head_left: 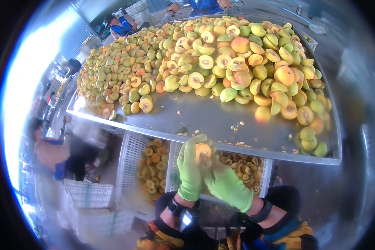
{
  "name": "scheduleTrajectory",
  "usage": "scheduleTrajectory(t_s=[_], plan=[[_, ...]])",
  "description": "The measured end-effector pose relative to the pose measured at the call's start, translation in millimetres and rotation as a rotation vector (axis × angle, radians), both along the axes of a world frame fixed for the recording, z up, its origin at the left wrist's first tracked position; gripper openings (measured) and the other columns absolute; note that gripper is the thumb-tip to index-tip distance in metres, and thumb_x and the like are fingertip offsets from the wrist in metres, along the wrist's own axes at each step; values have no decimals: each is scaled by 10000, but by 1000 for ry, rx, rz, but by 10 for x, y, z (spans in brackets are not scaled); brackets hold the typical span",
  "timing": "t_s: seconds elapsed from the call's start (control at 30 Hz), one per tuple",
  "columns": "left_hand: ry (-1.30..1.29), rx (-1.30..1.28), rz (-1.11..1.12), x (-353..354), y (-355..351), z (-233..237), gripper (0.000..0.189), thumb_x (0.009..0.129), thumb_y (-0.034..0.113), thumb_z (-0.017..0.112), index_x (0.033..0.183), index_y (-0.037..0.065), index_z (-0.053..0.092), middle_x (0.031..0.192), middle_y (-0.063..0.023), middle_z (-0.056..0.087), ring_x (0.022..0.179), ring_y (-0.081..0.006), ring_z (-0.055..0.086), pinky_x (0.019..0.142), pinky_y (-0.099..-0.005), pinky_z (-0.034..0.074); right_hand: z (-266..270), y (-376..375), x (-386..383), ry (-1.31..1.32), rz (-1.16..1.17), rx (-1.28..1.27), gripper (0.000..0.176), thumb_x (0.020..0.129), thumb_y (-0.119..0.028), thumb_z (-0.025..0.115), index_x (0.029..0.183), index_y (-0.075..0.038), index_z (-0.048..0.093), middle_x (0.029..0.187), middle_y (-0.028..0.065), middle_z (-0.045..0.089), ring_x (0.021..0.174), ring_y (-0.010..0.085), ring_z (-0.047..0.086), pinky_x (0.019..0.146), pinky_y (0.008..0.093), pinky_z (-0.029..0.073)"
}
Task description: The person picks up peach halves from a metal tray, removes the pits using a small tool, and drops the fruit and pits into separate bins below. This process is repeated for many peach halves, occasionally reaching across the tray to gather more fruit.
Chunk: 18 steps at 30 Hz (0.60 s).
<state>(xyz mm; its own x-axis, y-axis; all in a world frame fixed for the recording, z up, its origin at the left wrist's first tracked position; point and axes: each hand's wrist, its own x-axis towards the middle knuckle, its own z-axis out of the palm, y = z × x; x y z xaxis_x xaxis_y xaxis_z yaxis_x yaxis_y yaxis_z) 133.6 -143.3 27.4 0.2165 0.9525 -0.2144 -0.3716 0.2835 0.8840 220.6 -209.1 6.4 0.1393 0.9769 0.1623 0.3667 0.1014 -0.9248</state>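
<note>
My left hand (190, 171), in a lime-green glove, is wrapped around an apricot half (203, 153) whose cut face and brown hollow are turned up towards me. Against the fruit's lower side presses my right hand (227, 183), gloved the same way, with its fingers curled in and partly hidden. Both hands are together just in front of the metal table's near edge (187, 141). Beyond them, a large heap of apricots (237, 62), many cut in half with pits showing, covers the far part of the table.
Below the table edge, one white crate (129, 162) holds yellow apricot halves (154, 166); another holds smaller brownish pieces (243, 168). Stacked white crates (89, 196) stand at left. Several other people are around, including a seated person (54, 154) at left. Small pale bits and leaves lie on the tabletop.
</note>
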Motion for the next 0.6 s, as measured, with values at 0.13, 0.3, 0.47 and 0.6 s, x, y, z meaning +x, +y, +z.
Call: scheduleTrajectory(t_s=[0.13, 0.3, 0.47, 0.6], plan=[[11, 100, -146, -78, 48, -98, 392, 942, 294, 576, 1147, -41, 580, 995, -161, 647, 850, -257, 655, 712, -374, 577, -113, 53, 131, -439, 35, 550, 281, 993, -300, 517, 968, -28, 577, 634, 78, 532, 425, 186, 511, 411, 321, 406], [-152, -1, -528, -127, 325, -9, 274, 871, 182, 648, 997, -60, 657, 900, -153, 679, 805, -232, 669, 740, -339, 559, 488, -26, 571, 701, 466, -828, 459, 975, -498, 474, 926, -53, 578, 628, -18, 499, 403, 69, 452, 328, 223, 346], [245, 128, -797, -36, 383, -20, 276, 873, 205, 631, 936, -53, 707, 864, -115, 699, 773, -170, 652, 720, -280, 517, 459, -109, 558, 586, 335, -805, 503, 973, -483, 485, 915, 1, 608, 589, -12, 512, 377, 47, 386, 317, 208, 302], [305, 166, -951, 26, 336, -39, 282, 884, 221, 625, 931, -39, 721, 867, -88, 706, 761, -126, 635, 707, -257, 501, 214, -161, 650, 747, 425, -945, 488, 987, -459, 468, 915, -2, 627, 541, -39, 454, 368, 40, 327, 320, 206, 249]])
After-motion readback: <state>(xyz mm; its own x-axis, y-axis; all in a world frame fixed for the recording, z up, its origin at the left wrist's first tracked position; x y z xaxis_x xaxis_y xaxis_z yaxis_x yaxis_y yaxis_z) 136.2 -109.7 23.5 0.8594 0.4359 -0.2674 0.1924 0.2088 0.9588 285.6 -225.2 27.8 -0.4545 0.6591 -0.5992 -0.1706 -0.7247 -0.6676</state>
